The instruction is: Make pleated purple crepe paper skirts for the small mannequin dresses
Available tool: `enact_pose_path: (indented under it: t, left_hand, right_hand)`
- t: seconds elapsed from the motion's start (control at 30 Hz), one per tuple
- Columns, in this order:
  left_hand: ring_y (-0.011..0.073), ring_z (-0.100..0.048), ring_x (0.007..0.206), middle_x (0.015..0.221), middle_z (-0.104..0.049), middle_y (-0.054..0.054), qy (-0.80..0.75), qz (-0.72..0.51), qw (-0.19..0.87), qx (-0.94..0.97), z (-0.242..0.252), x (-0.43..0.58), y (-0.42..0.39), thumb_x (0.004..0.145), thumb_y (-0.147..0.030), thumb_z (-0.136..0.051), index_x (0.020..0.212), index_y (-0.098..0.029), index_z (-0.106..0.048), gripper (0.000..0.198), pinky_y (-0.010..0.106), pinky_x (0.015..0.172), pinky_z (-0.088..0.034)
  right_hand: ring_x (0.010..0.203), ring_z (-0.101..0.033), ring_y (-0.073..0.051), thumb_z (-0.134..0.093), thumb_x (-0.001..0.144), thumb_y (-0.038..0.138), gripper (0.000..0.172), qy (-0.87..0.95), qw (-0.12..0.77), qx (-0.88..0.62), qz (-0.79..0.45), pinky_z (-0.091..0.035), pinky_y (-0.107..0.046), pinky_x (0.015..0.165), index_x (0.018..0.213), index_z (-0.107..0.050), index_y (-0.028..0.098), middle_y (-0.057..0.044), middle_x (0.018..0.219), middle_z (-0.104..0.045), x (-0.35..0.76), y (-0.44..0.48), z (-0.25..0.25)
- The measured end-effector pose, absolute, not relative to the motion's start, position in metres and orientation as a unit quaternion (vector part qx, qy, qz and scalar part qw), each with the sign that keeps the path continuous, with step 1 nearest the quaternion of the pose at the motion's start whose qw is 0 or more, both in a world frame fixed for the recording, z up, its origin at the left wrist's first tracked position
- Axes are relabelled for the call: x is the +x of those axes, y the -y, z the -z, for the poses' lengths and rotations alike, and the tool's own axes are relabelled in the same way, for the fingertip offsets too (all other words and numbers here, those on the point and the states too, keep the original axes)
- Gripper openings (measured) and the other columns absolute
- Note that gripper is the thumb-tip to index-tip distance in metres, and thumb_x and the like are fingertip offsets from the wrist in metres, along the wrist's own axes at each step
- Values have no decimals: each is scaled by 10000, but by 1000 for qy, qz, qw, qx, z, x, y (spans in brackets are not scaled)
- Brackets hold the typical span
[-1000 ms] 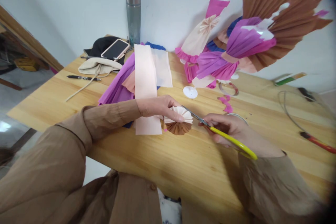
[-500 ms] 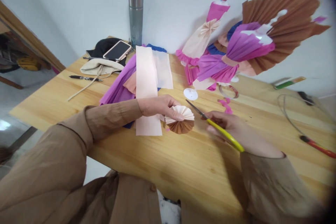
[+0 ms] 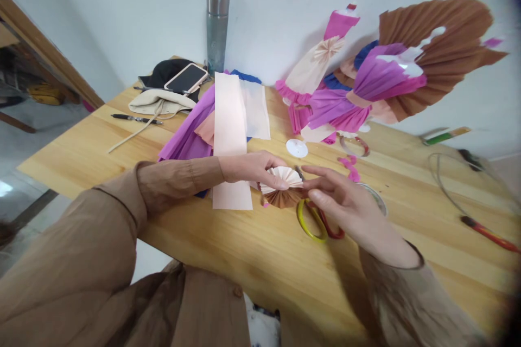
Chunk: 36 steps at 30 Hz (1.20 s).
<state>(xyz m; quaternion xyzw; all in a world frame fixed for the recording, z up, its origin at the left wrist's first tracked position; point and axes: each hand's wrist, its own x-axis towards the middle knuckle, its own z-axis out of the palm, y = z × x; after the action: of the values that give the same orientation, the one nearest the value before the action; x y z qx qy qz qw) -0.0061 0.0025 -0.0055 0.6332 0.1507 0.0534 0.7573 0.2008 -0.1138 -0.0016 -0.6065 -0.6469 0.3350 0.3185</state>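
Note:
My left hand pinches a small round pleated paper rosette, cream on its upper half and brown below. My right hand is at the rosette's right edge with fingers apart; whether the fingertips touch the paper is hard to tell. Under that hand, scissors with one yellow and one red handle lie on the table, blades partly hidden. A strip of cream crepe paper lies beneath my left wrist. Purple paper sits beside the strip.
Figures dressed in crepe paper stand at the back right, one with a large brown pleated fan. Around them are a white disc, tape roll and red-handled tool. A thermos, phone and pen are at the left.
My right hand has let go of the scissors, which now lie on the table, and has moved left to the rosette. My left hand still holds the rosette. The view has shifted slightly.

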Motion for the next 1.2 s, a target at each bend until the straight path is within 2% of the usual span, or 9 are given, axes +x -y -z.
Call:
enact_pose_path:
  t: [0.07, 0.13, 0.3, 0.43, 0.67, 0.8, 0.93, 1.07, 1.2]
  left_hand:
    - [124, -589, 628, 750, -655, 22, -150, -69, 753, 637, 2, -5, 1, 688, -383, -823, 943, -150, -689, 370, 236, 565, -442]
    - [131, -604, 670, 816, -663, 30, -158, -87, 747, 640, -1, -5, 2, 691, -391, -822, 1015, -157, -676, 425, 236, 579, -452]
    - [144, -638, 672, 899, -672, 64, -196, -124, 757, 611, 3, -4, -2, 691, -692, -716, 1140, -155, -621, 706, 247, 590, -474]
    - [153, -642, 651, 785, -672, 60, -224, -149, 782, 562, 13, -1, -9, 694, -831, -574, 1052, -138, -601, 781, 260, 596, -502]
    - [123, -616, 564, 726, -688, 62, -264, -189, 776, 540, 10, 0, -4, 679, -791, -636, 958, -132, -587, 717, 250, 564, -485]
    - [59, -527, 484, 621, -625, 2, -298, -269, 717, 570, 2, -1, -5, 695, -565, -767, 846, -106, -640, 499, 186, 481, -385]
    - [52, -511, 472, 587, -620, -13, -325, -289, 691, 577, -9, -3, -7, 714, -336, -776, 905, -96, -675, 322, 179, 481, -386]
    - [73, -537, 517, 624, -630, -10, -352, -264, 676, 591, -21, -2, -3, 665, -248, -799, 978, -98, -681, 367, 201, 500, -418]
    - [82, -548, 629, 745, -654, 10, -316, -276, 675, 607, -31, 7, 4, 645, -288, -806, 932, -115, -712, 348, 197, 532, -382]
  right_hand:
    - [801, -715, -221, -705, 799, 439, 562, 600, 404, -550, -418, -575, -376, 714, 1303, -539, 253, -60, 914, -736, 187, 111, 6]
    - [797, -704, -206, -738, 784, 371, 548, 572, 459, -524, -434, -579, -378, 735, 1287, -550, 264, -44, 901, -724, 176, 110, 11]
    - [805, -669, -187, -752, 761, 258, 498, 517, 548, -547, -365, -562, -349, 726, 1236, -603, 261, -26, 886, -685, 172, 106, 18]
    - [846, -682, -203, -752, 734, 245, 475, 479, 609, -554, -303, -571, -367, 768, 1189, -615, 239, -39, 908, -707, 172, 99, 19]
    - [950, -687, -214, -758, 697, 236, 476, 441, 659, -538, -284, -568, -389, 846, 1149, -609, 216, -74, 1053, -724, 170, 88, 20]
    - [921, -686, -202, -754, 709, 252, 468, 434, 660, -534, -302, -568, -396, 848, 1150, -602, 218, -65, 1039, -722, 172, 86, 19]
    - [868, -679, -193, -764, 700, 266, 478, 430, 669, -528, -297, -574, -371, 783, 1146, -598, 216, -52, 993, -711, 174, 83, 17]
    - [810, -662, -179, -748, 725, 278, 462, 447, 669, -529, -269, -563, -354, 735, 1156, -591, 220, -29, 931, -686, 175, 79, 11]
    - [804, -671, -184, -749, 717, 267, 469, 451, 676, -523, -255, -568, -354, 727, 1157, -594, 215, -25, 903, -687, 173, 77, 1]
